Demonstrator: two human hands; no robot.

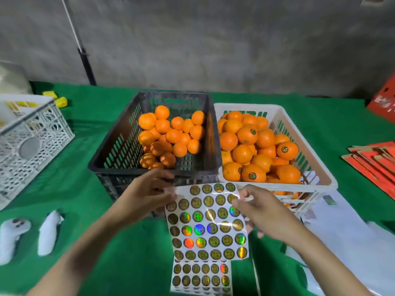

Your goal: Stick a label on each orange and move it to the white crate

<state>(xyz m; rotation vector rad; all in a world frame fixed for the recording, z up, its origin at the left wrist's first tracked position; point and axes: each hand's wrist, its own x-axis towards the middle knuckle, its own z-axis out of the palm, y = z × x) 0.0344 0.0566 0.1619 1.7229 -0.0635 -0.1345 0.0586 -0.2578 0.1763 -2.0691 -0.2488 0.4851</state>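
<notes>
Green cloth [74, 189] covers a table set against a bare grey wall. From my remote seat I look down on two crates standing side by side at the middle, their walls touching.

The black crate [119, 146] on the left holds a heap of plain oranges [171, 135] piled toward its far right corner. The white crate [284, 116] on the right is nearly full of oranges, and several show a round dark label on the peel.

In front of the crates, both hands hold up a sheet [209, 223] of round, shiny labels [199, 229] in rows. The left hand [147, 193] grips the sheet's upper left edge, thumb on top and fingers behind. The right hand [263, 208] pinches the upper right edge between thumb and forefinger, at a label. I cannot tell whether that label is lifting off.

A second sheet [201, 276] lies on the cloth just below the first.

At far left sit a white lattice basket [32, 142] and two white gloves [50, 231]. At far right lie flat red cartons [372, 163] and white paper [342, 231].
</notes>
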